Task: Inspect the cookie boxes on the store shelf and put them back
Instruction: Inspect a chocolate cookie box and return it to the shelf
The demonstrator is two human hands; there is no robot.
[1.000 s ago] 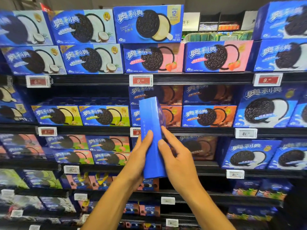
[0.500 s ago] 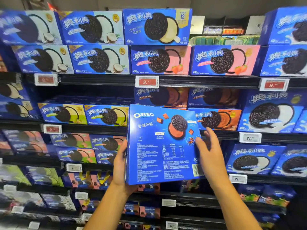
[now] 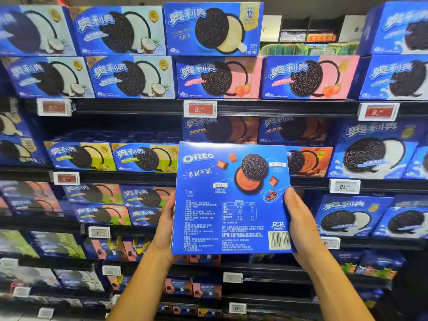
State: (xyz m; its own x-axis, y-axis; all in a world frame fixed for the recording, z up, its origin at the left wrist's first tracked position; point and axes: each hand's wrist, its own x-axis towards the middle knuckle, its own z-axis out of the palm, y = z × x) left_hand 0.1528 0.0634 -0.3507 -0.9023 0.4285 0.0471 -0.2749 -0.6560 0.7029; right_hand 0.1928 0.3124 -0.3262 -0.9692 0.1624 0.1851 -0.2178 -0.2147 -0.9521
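The cookie box (image 3: 231,200), in the head view, is being held upright before the shelf (image 3: 254,107); our left hand (image 3: 165,225) and right hand (image 3: 298,225) are clasping its side edges. We are reading its back panel: "OREO", a barcode; price tags nearby are showing "9.90" and "21". We are advising a level, steady hold.

Cookie box (image 3: 231,205) before shelf (image 3: 278,107), between left hand (image 3: 165,225) and right hand (image 3: 301,223)

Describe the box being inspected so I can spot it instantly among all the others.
Start at the middle red price tag on the upper shelf edge and drop straight down. The held box floats before the shelves, left hand and right hand gripping its sides. Unlike its neighbours, it shows its back: fine print and barcode.
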